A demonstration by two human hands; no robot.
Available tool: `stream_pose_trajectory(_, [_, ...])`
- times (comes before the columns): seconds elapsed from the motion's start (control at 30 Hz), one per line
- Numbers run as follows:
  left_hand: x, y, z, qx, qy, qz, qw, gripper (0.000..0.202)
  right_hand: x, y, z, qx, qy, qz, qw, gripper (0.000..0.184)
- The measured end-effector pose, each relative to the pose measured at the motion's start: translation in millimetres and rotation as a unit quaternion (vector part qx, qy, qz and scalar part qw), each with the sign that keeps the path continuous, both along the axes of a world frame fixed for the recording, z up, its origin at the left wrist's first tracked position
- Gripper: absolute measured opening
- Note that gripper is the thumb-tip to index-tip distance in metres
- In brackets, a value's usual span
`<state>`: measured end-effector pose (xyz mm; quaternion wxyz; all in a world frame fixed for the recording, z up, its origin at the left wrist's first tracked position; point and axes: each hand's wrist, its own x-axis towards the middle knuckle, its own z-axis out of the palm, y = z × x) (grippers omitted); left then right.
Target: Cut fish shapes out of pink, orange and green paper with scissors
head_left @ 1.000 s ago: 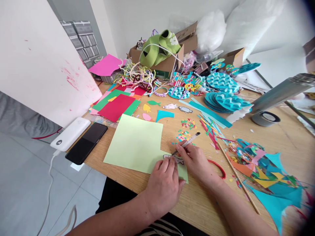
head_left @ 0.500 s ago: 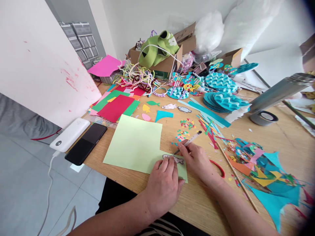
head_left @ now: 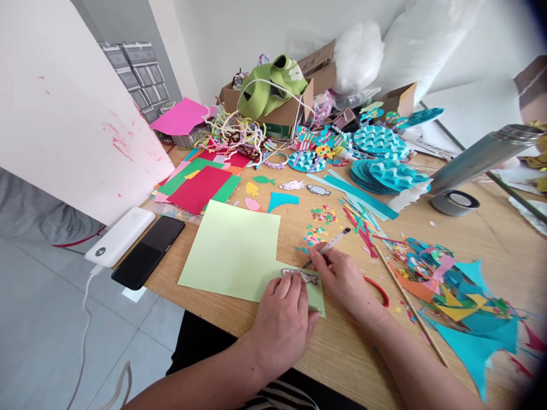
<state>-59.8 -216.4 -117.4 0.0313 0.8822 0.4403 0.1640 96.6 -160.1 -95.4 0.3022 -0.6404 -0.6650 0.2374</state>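
My right hand is closed round a pen, its tip down at the upper edge of a small fish cutout. That cutout, pale with a dark outline, lies on a strip at the right of the light green paper. With fingers laid flat, my left hand presses the cutout and paper to the table; its fingertips cover part of the fish. Just beyond the paper are a pink fish shape, a yellow one, a green one and two outlined paper fish.
Red-handled scissors lie partly under my right forearm. A wooden stick and paper scraps spread rightward. A steel flask leans at the right. A phone and a white power bank sit at the left edge.
The whole view has shifted very slightly. Both hands, the pen and the fish cutout keep almost the same places on the green paper.
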Motion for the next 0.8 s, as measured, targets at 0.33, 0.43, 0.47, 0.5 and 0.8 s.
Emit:
stream_pose_trajectory(0.33, [0.4, -1.1, -1.2, -0.004, 0.004, 0.001, 1.000, 0.052, -1.2, -2.1, 2.2, 0.013, 0.001, 0.005, 1.000, 0.036])
stream_pose_trajectory(0.43, [0.3, -0.3, -1.5, -0.007, 0.004, 0.003, 1.000, 0.053, -1.5, -2.3, 2.9, 0.015, 0.000, 0.010, 1.000, 0.035])
stream_pose_trajectory(0.47, [0.3, -0.2, -1.4, -0.008, 0.004, 0.003, 1.000, 0.053, -1.5, -2.4, 3.2, 0.015, 0.000, 0.012, 1.000, 0.035])
stream_pose_trajectory(0.5, [0.2, -0.1, -1.2, -0.008, 0.003, 0.004, 1.000, 0.053, -1.5, -2.7, 3.5, 0.016, 0.001, 0.014, 1.000, 0.035])
stream_pose_trajectory(0.8, [0.2, -0.4, -1.2, -0.005, 0.007, -0.001, 1.000, 0.052, 0.3, -5.3, 3.9, 0.027, -0.008, 0.024, 0.999, 0.032])
